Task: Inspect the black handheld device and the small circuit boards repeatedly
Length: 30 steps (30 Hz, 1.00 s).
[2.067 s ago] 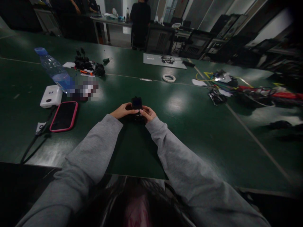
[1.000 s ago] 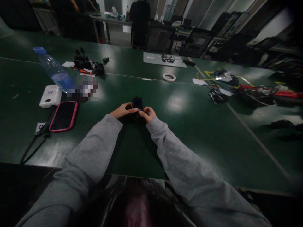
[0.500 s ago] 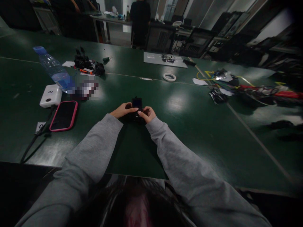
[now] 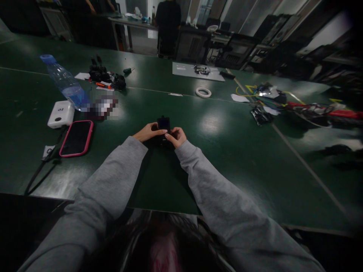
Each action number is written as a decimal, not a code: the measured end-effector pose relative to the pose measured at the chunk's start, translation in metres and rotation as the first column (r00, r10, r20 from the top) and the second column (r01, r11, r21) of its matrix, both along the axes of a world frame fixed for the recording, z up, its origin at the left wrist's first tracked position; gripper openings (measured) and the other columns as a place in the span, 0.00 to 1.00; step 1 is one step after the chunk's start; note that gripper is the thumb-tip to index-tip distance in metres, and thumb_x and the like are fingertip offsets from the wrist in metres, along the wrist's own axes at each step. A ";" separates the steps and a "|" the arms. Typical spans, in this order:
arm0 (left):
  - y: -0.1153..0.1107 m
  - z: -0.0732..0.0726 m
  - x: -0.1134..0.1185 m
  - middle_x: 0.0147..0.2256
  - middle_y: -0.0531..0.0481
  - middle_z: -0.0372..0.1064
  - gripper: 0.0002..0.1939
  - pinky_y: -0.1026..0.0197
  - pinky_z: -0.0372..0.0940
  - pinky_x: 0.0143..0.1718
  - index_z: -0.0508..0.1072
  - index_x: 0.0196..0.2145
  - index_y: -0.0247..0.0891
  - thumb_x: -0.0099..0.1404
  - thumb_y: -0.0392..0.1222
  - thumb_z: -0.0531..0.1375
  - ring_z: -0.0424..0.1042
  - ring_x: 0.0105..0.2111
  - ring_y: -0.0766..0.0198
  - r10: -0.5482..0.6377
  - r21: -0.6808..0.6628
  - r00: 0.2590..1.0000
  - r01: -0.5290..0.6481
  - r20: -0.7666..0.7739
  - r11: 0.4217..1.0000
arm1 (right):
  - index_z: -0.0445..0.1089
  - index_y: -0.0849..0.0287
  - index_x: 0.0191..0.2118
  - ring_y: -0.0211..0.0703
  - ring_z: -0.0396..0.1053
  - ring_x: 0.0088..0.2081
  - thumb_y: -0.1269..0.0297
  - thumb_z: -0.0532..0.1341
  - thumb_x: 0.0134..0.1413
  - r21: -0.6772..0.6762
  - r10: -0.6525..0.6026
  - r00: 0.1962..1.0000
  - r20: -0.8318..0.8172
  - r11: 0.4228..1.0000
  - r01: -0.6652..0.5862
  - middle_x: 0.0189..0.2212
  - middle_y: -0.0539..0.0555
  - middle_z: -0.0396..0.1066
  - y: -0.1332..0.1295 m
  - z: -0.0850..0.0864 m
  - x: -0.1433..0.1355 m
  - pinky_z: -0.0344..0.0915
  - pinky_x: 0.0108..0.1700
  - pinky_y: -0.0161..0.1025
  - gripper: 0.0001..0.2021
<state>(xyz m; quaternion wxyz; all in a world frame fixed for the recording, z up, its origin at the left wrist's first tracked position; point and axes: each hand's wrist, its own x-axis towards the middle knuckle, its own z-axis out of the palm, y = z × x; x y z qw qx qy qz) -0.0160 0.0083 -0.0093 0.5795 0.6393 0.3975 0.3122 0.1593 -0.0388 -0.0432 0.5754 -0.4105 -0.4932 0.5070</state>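
Note:
Between my hands, over the green table (image 4: 227, 158), is a small black device with a dark screen (image 4: 163, 124). My left hand (image 4: 149, 131) grips it from the left, its thumb lying across the front just below the screen. From the other side my right hand (image 4: 177, 136) holds the device's right edge, thumb tip close to the left thumb. Fingers behind and under the device are hidden, and its lower part is too dark to make out.
To the left lie a pink-cased phone (image 4: 76, 138), a white power bank (image 4: 61, 114) with a cable and a tilted plastic bottle (image 4: 66, 85). Farther off are a screwdriver (image 4: 127, 70), a white tape roll (image 4: 203, 92) and a grey board (image 4: 184, 70). Tangled wires (image 4: 272, 94) sit at right.
My left thumb has shifted slightly to the right across the front of the device. Otherwise both hands and the device stay in place.

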 end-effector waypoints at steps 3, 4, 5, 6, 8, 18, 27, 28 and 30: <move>-0.001 0.001 0.002 0.49 0.40 0.73 0.31 0.47 0.60 0.56 0.73 0.48 0.33 0.52 0.57 0.69 0.70 0.51 0.50 0.001 0.007 1.000 -0.001 -0.010 1.000 | 0.54 0.54 0.36 0.33 0.63 0.32 0.42 0.73 0.35 0.014 0.003 1.000 0.006 1.000 -0.003 0.31 0.45 0.63 0.000 0.000 -0.001 0.63 0.40 0.37 0.32; -0.002 0.002 0.002 0.49 0.40 0.73 0.31 0.47 0.60 0.56 0.73 0.48 0.33 0.53 0.57 0.69 0.70 0.51 0.50 0.001 0.012 1.000 -0.001 -0.011 1.000 | 0.54 0.53 0.36 0.33 0.63 0.32 0.42 0.72 0.35 0.015 0.003 1.000 0.010 1.000 -0.003 0.31 0.45 0.63 -0.001 0.001 -0.001 0.63 0.39 0.37 0.32; -0.002 0.003 0.003 0.49 0.40 0.73 0.31 0.47 0.61 0.56 0.73 0.48 0.33 0.53 0.57 0.68 0.70 0.51 0.49 0.002 0.015 1.000 -0.002 -0.010 1.000 | 0.54 0.53 0.36 0.33 0.63 0.32 0.41 0.72 0.35 0.013 0.004 1.000 0.015 1.000 -0.004 0.30 0.44 0.62 -0.001 0.001 -0.001 0.63 0.39 0.37 0.33; -0.003 0.004 0.003 0.49 0.40 0.73 0.31 0.47 0.61 0.55 0.73 0.48 0.33 0.52 0.57 0.68 0.70 0.51 0.49 0.002 0.016 1.000 -0.002 -0.006 1.000 | 0.53 0.53 0.36 0.33 0.63 0.31 0.41 0.72 0.35 0.012 0.003 1.000 0.019 1.000 -0.003 0.30 0.44 0.62 -0.002 0.002 -0.001 0.63 0.39 0.37 0.33; -0.005 0.006 0.004 0.49 0.40 0.73 0.31 0.47 0.61 0.55 0.73 0.47 0.33 0.52 0.57 0.69 0.70 0.51 0.49 0.001 0.017 1.000 -0.001 0.003 1.000 | 0.53 0.53 0.36 0.33 0.63 0.31 0.41 0.72 0.35 0.010 0.002 1.000 0.022 1.000 -0.003 0.30 0.44 0.62 -0.002 0.003 0.000 0.63 0.39 0.37 0.33; -0.002 0.000 0.011 0.49 0.36 0.71 0.37 0.47 0.62 0.54 0.69 0.47 0.32 0.52 0.66 0.65 0.70 0.50 0.50 0.065 0.000 0.998 -0.065 0.001 0.998 | 0.50 0.53 0.38 0.34 0.63 0.32 0.45 0.69 0.43 0.093 -0.095 0.992 0.084 0.992 0.087 0.32 0.45 0.61 0.001 0.003 0.001 0.64 0.40 0.37 0.29; -0.018 -0.013 0.058 0.55 0.42 0.67 0.40 0.51 0.64 0.54 0.61 0.58 0.42 0.58 0.72 0.56 0.69 0.53 0.55 0.242 -0.267 0.865 -0.131 0.439 0.955 | 0.55 0.56 0.40 0.49 0.59 0.44 0.57 0.66 0.44 0.440 -0.496 0.632 0.595 0.860 0.260 0.41 0.58 0.59 0.013 0.005 0.014 0.61 0.51 0.53 0.21; -0.018 -0.012 0.058 0.53 0.41 0.69 0.41 0.50 0.65 0.53 0.62 0.58 0.42 0.58 0.74 0.53 0.70 0.52 0.54 0.246 -0.289 0.853 -0.118 0.460 0.950 | 0.56 0.57 0.40 0.50 0.60 0.44 0.57 0.67 0.43 0.466 -0.490 0.613 0.620 0.858 0.214 0.40 0.59 0.59 0.013 0.005 0.011 0.62 0.51 0.54 0.22; -0.017 -0.010 0.055 0.48 0.39 0.73 0.45 0.50 0.65 0.53 0.65 0.57 0.38 0.58 0.77 0.48 0.71 0.51 0.52 0.238 -0.339 0.828 -0.062 0.507 0.939 | 0.58 0.57 0.41 0.52 0.61 0.45 0.57 0.67 0.43 0.546 -0.484 0.603 0.634 0.833 0.093 0.41 0.59 0.61 0.009 0.007 0.002 0.62 0.50 0.54 0.22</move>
